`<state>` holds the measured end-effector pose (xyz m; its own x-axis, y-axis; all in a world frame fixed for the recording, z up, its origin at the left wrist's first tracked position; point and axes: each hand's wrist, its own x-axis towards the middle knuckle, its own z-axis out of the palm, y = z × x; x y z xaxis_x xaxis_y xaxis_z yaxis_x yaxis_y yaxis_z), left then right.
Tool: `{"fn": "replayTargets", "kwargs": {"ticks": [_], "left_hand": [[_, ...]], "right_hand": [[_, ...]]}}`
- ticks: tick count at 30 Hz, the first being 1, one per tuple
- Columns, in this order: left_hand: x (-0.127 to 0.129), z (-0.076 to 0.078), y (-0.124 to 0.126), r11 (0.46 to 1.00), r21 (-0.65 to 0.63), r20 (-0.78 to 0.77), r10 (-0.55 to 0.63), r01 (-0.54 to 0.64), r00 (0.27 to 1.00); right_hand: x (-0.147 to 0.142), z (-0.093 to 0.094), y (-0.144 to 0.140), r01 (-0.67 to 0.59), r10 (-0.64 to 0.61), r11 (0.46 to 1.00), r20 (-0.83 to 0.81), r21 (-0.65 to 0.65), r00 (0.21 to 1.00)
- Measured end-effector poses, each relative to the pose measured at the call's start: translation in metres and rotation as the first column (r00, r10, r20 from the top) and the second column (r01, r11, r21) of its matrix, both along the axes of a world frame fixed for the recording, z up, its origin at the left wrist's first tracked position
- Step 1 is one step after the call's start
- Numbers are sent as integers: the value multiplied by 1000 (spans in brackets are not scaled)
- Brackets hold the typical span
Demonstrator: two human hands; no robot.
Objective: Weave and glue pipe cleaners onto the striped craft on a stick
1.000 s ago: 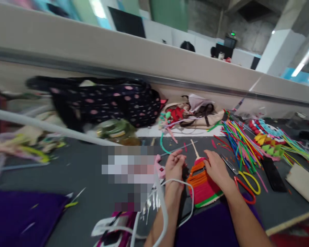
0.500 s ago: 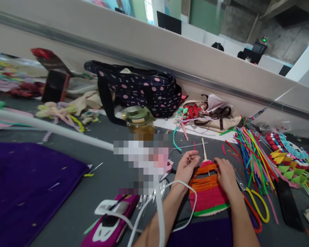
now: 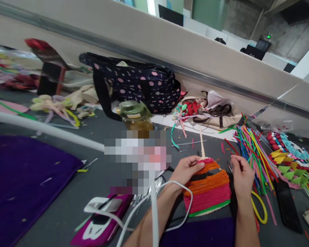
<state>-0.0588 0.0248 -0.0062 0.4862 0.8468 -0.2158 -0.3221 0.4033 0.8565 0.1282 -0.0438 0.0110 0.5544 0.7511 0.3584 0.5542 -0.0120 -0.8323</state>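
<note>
Both hands are on the striped fan-shaped piece [image 3: 207, 190], a wrapped craft of pink, orange, magenta and green bands with a pale stick handle pointing away from the person. It sits on the dark grey table [image 3: 98, 178], just in front of the person. The left hand [image 3: 186, 170] pinches its upper left edge, thumb on top and fingers curled beneath. The right hand [image 3: 241, 176] is at the right edge, fingertips drawn together as if nipping a strand, though what sits between them is too small to tell.

By the look of it, this is the wrapping stage: the bands nearly reach the handle, so the top rows are being laid or tidied. The next move calls for a steady hold on the left and a snug pull on the right, keeping the rows flat and parallel.

Right of the fan lie the bundle of coloured pipe cleaners [image 3: 249, 151] and the yellow-handled scissors [image 3: 260, 209]. Beyond it stand a green-lidded jar [image 3: 135, 115] and a dark polka-dot bag [image 3: 139, 85]. Left of it a white cable [image 3: 154, 206] loops over the left forearm, and near that a magenta device [image 3: 103, 226]. No brand, label or writing can be read anywhere.
</note>
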Motion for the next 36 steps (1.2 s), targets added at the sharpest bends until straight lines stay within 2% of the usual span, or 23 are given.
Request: {"fn": "replayTargets", "kwargs": {"ticks": [2,4,6,8,10,13,15,16,18,20,22,28,36], "left_hand": [[-1,4,-2,1000,11,5,-15,14,1000],[-1,8,-4,999,16,14,-37,36,999],[-1,11,-5,998,16,19,-59,59,998],[-1,13,-5,996,14,16,-84,84,996],[-2,15,-6,995,16,6,-101,101,995],[-2,15,-5,995,12,-3,-97,97,995],[-3,15,-5,996,10,-9,-86,86,996],[-3,15,-6,997,9,-13,-81,81,997],[-2,15,-6,997,7,-23,-77,77,997],[-2,16,-6,997,9,-26,-81,81,996],[-1,17,-6,996,19,-24,-91,91,996],[-1,16,-6,995,19,-25,-100,101,995],[1,11,-6,997,8,-26,-82,82,996]], "right_hand": [[0,4,-1,6,-6,1000,-8,-12,1000],[-4,8,0,-120,120,992,-15,-38,993],[-9,9,1,-266,266,961,-12,-78,964],[-12,8,3,-335,335,934,-23,-124,942],[-12,4,3,-299,294,946,-55,-128,954],[-6,-1,3,-115,107,991,-115,-69,988],[-2,-1,2,-41,36,999,-149,-31,988],[-2,0,2,-52,47,998,-157,-28,986],[-4,4,2,-166,155,984,-148,-60,977],[-8,9,1,-302,288,944,-119,-130,950],[-13,12,0,-354,341,918,-100,-179,935],[-15,8,1,-335,323,919,-92,-206,942],[-20,7,0,-221,255,957,180,-187,950]]}}
